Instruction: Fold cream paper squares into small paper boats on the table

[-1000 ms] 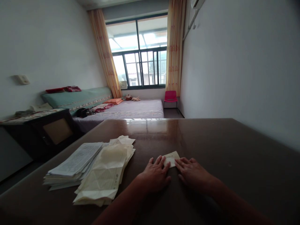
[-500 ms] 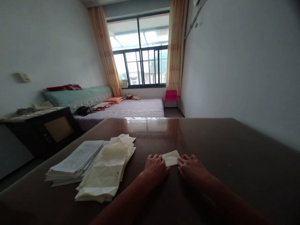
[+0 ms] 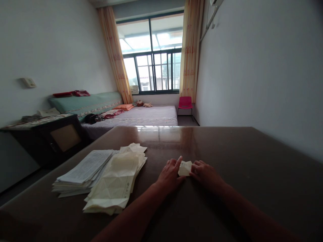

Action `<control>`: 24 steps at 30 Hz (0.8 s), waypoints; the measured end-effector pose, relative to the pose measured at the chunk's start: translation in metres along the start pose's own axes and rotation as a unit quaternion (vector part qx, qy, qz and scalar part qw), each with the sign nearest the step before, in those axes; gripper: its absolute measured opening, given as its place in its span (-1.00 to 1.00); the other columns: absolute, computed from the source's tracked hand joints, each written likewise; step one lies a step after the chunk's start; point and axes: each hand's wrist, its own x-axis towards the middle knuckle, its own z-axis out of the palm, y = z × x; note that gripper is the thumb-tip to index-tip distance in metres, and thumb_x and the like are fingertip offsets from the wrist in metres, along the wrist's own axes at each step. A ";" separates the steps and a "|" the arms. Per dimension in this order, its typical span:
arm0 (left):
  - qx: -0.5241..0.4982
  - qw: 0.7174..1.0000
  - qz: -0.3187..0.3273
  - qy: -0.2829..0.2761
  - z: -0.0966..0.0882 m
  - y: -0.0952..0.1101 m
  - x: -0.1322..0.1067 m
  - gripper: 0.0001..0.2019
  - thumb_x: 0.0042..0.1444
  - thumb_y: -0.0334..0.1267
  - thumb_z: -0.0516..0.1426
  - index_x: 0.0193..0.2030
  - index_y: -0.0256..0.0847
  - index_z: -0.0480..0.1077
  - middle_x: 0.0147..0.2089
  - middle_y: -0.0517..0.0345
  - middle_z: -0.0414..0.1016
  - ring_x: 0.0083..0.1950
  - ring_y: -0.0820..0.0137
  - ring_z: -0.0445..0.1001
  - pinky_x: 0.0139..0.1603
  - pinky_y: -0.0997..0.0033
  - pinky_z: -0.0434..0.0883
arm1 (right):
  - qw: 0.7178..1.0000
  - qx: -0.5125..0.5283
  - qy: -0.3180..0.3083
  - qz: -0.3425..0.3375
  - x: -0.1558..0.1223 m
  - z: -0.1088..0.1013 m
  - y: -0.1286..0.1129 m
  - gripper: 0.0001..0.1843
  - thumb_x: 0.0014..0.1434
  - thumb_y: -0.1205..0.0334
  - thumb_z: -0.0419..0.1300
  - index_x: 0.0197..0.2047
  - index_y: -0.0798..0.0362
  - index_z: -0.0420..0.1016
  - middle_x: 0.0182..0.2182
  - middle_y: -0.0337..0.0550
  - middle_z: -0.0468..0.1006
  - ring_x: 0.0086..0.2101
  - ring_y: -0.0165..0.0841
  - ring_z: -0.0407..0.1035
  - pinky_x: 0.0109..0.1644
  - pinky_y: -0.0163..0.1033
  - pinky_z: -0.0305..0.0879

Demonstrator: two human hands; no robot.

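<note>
A small folded piece of cream paper lies on the dark brown table in front of me. My left hand grips its left edge, index finger stretched forward beside it. My right hand pinches its right edge with curled fingers. Both hands rest on the tabletop with the paper between them.
To the left lie a stack of printed sheets and a pile of folded cream papers. Beyond the table are a bed, a dark cabinet, a red chair and a window. A wall runs along the right.
The paper has been folded smaller and lifted slightly at its edges. Both hands moved a little forward and closer together, going from lying flat to gripping it.
</note>
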 end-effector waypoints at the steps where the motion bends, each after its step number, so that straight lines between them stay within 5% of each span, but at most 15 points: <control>1: -0.028 1.000 0.008 0.006 0.002 -0.001 0.001 -0.21 0.06 -0.12 0.16 0.38 -0.09 -0.13 0.20 0.00 0.19 0.21 0.19 0.18 0.21 0.21 0.23 | 1.000 0.010 0.001 0.001 0.000 0.001 0.001 -0.80 0.24 0.14 0.07 -0.26 0.04 0.48 -0.24 -0.11 0.48 -0.17 -0.28 0.34 -0.18 -0.28 0.22; 12: -0.226 0.973 -0.015 0.046 0.018 -0.011 0.008 -0.13 -0.06 -0.44 0.16 0.36 -0.02 -0.15 0.31 -0.04 -0.10 -0.21 0.50 0.37 -0.04 0.32 0.46 | 0.998 0.054 0.010 0.002 -0.002 0.004 0.006 -0.80 0.22 0.11 0.07 -0.28 0.01 0.45 -0.26 -0.15 0.47 -0.18 -0.27 0.33 -0.20 -0.26 0.23; 17: -0.239 0.970 -0.016 0.052 0.020 -0.011 0.008 -0.08 -0.13 -0.50 0.17 0.37 -0.04 -0.13 0.26 -0.04 -0.01 0.02 0.32 0.34 -0.02 0.30 0.44 | 0.997 0.075 0.013 0.000 0.001 0.013 0.012 -0.79 0.19 0.09 0.09 -0.19 -0.01 0.45 -0.18 -0.11 0.47 -0.14 -0.23 0.33 -0.16 -0.21 0.26; 21: -0.149 0.985 0.056 0.070 0.011 -0.004 0.005 -0.11 -0.03 -0.54 0.05 0.39 0.03 -0.25 0.31 -0.02 -0.05 0.16 0.21 0.27 0.12 0.18 0.38 | 0.992 0.076 0.096 -0.025 0.003 0.017 0.014 -0.29 0.05 0.12 0.21 0.25 0.01 0.12 0.13 0.01 0.30 0.07 -0.12 0.19 0.02 -0.09 0.21; 24: -0.061 0.993 0.086 0.060 0.006 0.005 0.004 -0.13 0.06 -0.52 -0.01 0.40 -0.01 -0.41 0.35 -0.09 -0.06 0.12 0.13 0.36 0.06 0.10 0.42 | 0.986 0.050 0.143 -0.070 0.003 0.012 0.010 -0.10 0.01 0.18 0.24 0.35 0.02 -0.08 0.23 0.04 0.19 0.19 -0.08 0.01 0.15 0.01 0.05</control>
